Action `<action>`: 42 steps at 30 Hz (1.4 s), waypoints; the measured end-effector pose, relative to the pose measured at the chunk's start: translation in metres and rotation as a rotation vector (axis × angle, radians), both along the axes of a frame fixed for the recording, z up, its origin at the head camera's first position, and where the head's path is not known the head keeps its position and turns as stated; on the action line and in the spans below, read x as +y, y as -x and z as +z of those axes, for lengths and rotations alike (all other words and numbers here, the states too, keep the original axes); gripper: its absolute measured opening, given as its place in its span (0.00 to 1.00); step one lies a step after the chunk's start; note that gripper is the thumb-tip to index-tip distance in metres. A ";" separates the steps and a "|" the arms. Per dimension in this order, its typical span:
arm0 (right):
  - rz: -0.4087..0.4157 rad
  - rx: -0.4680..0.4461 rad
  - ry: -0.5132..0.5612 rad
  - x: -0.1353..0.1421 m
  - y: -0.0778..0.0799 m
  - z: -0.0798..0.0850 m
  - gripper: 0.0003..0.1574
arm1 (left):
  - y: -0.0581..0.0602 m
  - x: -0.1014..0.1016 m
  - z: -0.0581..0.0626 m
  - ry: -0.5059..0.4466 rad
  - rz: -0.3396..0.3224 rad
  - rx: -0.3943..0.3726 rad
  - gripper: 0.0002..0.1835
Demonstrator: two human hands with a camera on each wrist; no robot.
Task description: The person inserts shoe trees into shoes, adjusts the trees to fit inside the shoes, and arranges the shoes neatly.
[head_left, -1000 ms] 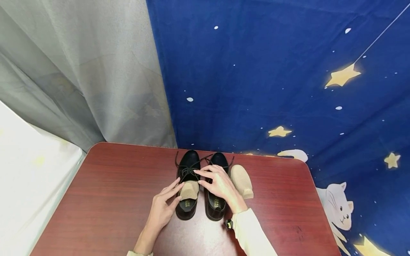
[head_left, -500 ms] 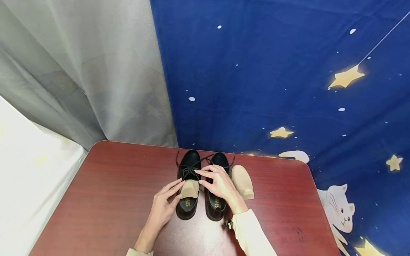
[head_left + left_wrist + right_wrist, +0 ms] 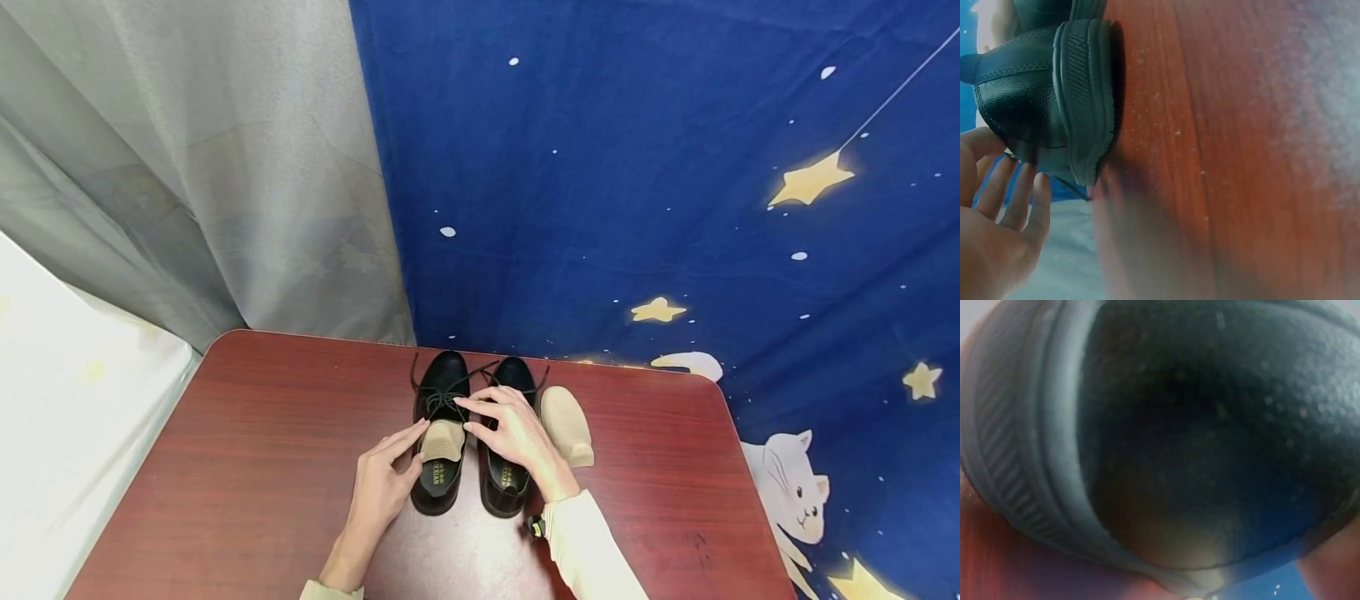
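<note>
One insole [image 3: 442,441] lies between both hands [image 3: 382,483] [image 3: 516,429].

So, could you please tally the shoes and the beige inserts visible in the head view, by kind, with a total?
Black shoes: 2
Beige inserts: 2 (one partly inside the left shoe, one on the table to the right of the shoes)
Total: 4
</note>
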State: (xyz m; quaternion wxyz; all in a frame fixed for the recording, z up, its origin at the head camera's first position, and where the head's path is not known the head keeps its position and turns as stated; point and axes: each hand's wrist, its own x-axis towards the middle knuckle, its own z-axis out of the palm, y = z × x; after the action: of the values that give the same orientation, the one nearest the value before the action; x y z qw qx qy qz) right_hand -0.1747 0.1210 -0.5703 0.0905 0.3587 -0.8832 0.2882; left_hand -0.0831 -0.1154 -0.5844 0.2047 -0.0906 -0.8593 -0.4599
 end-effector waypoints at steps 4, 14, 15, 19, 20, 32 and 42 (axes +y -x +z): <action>-0.004 0.001 0.006 0.000 0.000 0.001 0.28 | 0.002 0.000 0.002 0.019 0.031 0.002 0.28; -0.009 -0.018 0.007 -0.001 -0.001 0.000 0.28 | 0.006 0.004 0.006 -0.038 0.014 -0.064 0.23; -0.009 -0.020 0.007 -0.001 -0.001 0.001 0.28 | 0.006 0.005 0.006 -0.039 0.019 -0.069 0.23; -0.008 -0.016 0.015 -0.001 -0.001 0.000 0.28 | 0.008 0.008 0.008 -0.023 0.043 -0.084 0.23; -0.010 -0.017 0.015 -0.001 -0.002 0.000 0.27 | 0.009 0.009 0.008 -0.015 0.052 -0.093 0.23; -0.028 -0.056 0.000 -0.002 -0.002 0.001 0.27 | 0.013 0.015 0.010 0.123 0.131 -0.136 0.27; -0.025 -0.050 -0.004 -0.001 -0.001 0.002 0.27 | 0.018 0.015 0.008 0.145 0.120 -0.108 0.26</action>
State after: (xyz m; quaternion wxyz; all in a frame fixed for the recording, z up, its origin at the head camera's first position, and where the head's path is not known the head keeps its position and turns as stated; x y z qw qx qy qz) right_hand -0.1736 0.1203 -0.5686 0.0714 0.3406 -0.8901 0.2943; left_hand -0.1012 -0.1008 -0.5760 0.1783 -0.0286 -0.9039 -0.3877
